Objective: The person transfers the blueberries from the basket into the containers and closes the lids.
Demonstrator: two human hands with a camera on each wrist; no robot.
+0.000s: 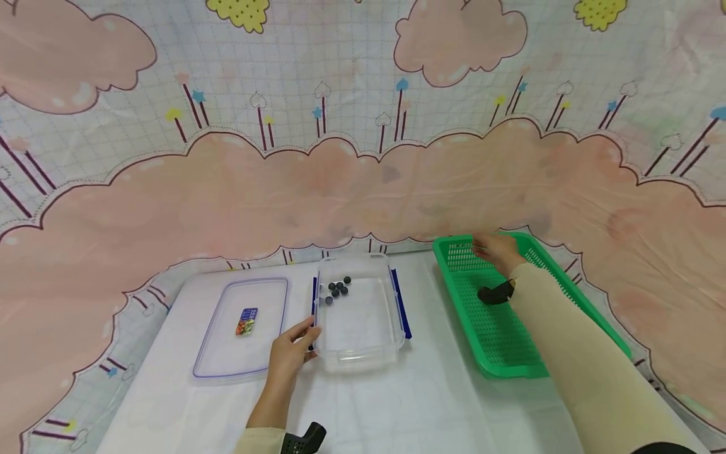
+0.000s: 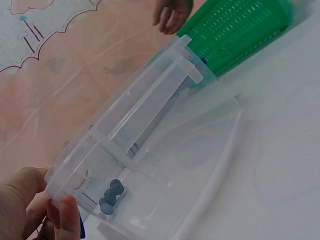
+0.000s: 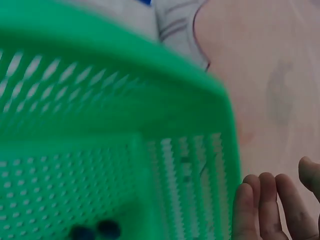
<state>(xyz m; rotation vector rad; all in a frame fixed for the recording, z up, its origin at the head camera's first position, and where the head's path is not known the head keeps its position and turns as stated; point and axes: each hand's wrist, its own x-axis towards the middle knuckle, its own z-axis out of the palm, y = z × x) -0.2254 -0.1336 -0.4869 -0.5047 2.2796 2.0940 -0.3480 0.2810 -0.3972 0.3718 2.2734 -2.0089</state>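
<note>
A clear plastic container (image 1: 360, 328) with blue side latches stands mid-table. Several small dark round balls (image 1: 338, 288), which look like blueberries, lie toward its far left inside. My left hand (image 1: 292, 348) grips the container's left edge; in the left wrist view its thumb and fingers (image 2: 68, 215) hold the wall. On the right is a green perforated basket (image 1: 473, 334), with my right hand (image 1: 499, 250) over its far end. The right wrist view shows this hand's fingers (image 3: 268, 205) loosely extended with nothing held. Two blurred dark balls (image 3: 108, 229) lie in the basket there.
To the left of the container lies a clear lid (image 1: 218, 353) with a blue rim, bearing a small colourful label (image 1: 246, 321). A white cloth (image 1: 420, 403) covers the table. Patterned fabric (image 1: 363, 195) hangs close behind it.
</note>
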